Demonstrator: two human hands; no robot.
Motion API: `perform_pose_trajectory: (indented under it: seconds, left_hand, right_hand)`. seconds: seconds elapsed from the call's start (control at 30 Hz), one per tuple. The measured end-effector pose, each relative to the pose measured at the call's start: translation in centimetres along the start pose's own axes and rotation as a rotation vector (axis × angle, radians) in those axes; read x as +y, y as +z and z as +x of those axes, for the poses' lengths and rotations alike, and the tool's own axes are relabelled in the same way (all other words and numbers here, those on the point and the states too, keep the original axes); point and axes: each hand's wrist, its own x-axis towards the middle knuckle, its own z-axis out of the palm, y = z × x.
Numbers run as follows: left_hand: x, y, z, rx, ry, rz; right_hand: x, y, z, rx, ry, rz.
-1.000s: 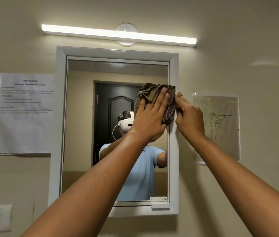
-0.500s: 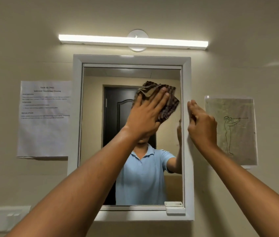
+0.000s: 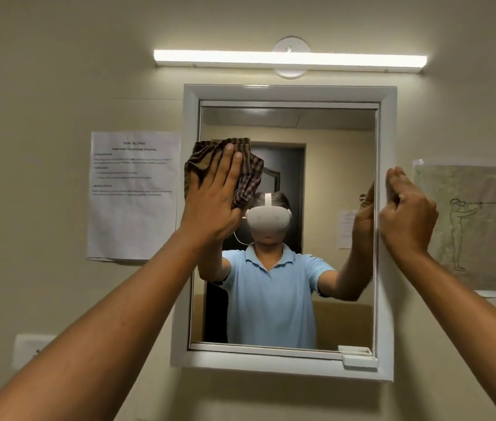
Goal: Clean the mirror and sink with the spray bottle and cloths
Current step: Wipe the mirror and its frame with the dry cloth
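Rectangular mirror (image 3: pixel 325 165) of smooth glass, set in a broad white moulded frame (image 3: pixel 286 93) on a matt cream wall (image 3: pixel 43 71), under a long glowing tube light (image 3: pixel 289 59); flat printed sheet (image 3: pixel 132 194) left of it, line drawing (image 3: pixel 465 226) on greenish paper right of it. Soft, crumpled brown checked cloth (image 3: pixel 251 174) at the upper left of the glass, lapping onto the frame's left side, pinned flat under the left hand (image 3: pixel 213 202) with fingers straight and close together. Right hand (image 3: pixel 404 214) resting edge-on against the frame's right side, fingers partly curled, holding nothing visible.
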Motion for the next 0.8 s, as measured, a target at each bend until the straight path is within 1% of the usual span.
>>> perform_pose_trajectory:
  seconds: [0.13, 0.33, 0.4, 0.5, 0.67, 0.8]
  left_hand:
    - [1.3, 0.9, -2.6, -0.001, -0.037, -0.008]
    - [3.2, 2.2, -6.8, -0.068, -0.058, -0.034]
    - [4.1, 2.2, -7.2, -0.078, -0.078, -0.038]
    - [5.2, 2.4, -6.8, -0.064, -0.100, -0.033]
    - [8.1, 2.8, -4.2, -0.062, -0.021, -0.041]
    - [12.4, 2.8, -0.6, -0.038, 0.083, -0.064]
  right_hand:
    - [-1.0, 0.1, -0.2, 0.030, 0.072, 0.016]
    - [-1.7, -0.7, -0.5, 0.036, 0.137, 0.054]
    - [-1.6, -0.9, -0.6, 0.028, 0.171, 0.075]
    - [-1.6, -1.3, -0.9, -0.001, 0.173, 0.074]
    - [-0.9, -1.8, -1.0, -0.042, 0.154, 0.089]
    - [0.1, -2.3, -0.9, -0.090, 0.122, 0.140]
